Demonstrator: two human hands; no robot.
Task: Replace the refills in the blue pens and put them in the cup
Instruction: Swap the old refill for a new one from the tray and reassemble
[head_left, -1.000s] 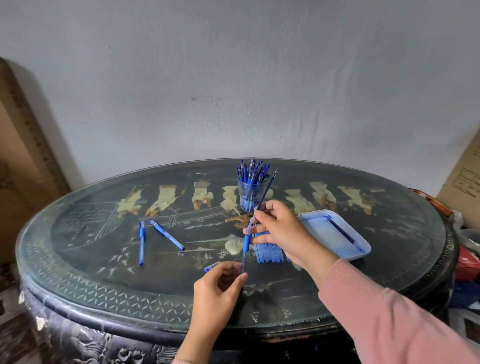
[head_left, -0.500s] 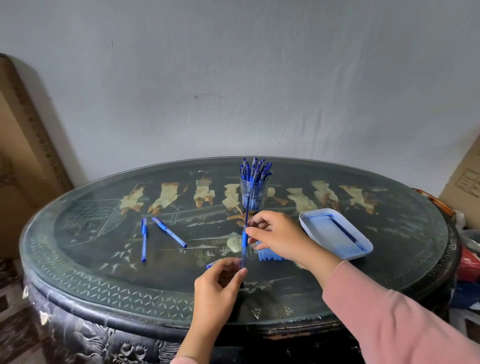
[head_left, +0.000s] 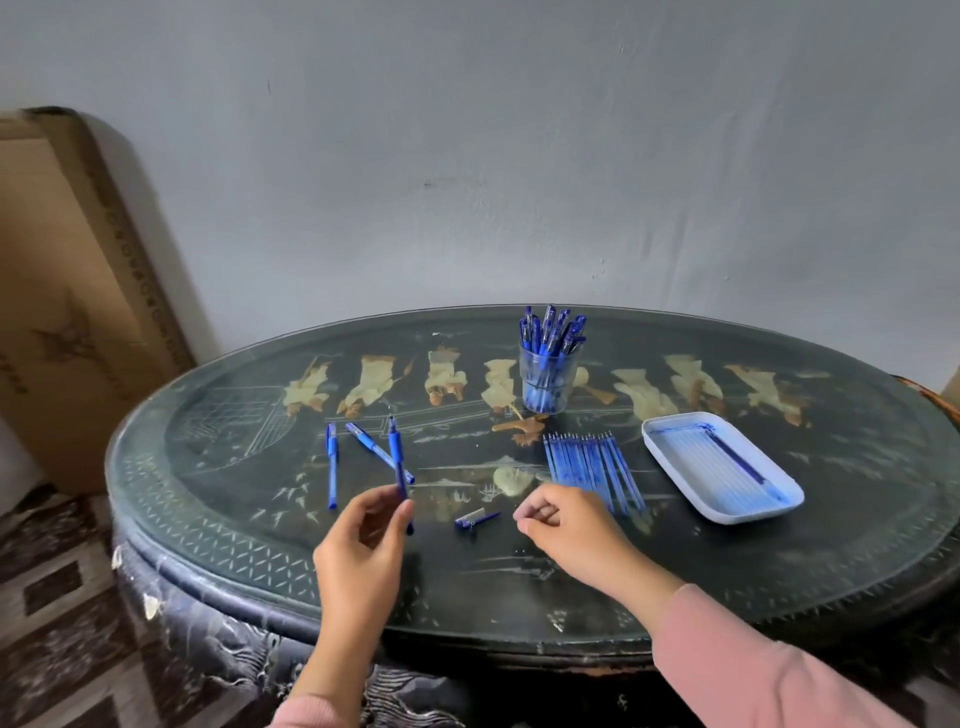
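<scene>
Blue pen (head_left: 397, 457) stands nearly upright, tip up, its lower end pinched by the left hand (head_left: 363, 540), in front and left of the cup (head_left: 548, 382), which is full of pens. The right hand (head_left: 566, 525) hovers in front of the cup, fingers curled with nothing visible in them, near a loose blue piece (head_left: 475, 518). Refills (head_left: 592, 467) lie just in front of the cup, a tray (head_left: 675, 480) to its right, and two more pens (head_left: 331, 467) to its left on the counter (head_left: 779, 571).

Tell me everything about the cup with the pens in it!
The cup is a clear tumbler, glass or plastic, tinted blue by what it holds. It stands upright on the far middle of the dark table, packed with blue pens whose capped ends stick out above the rim. No hand touches it.
</scene>
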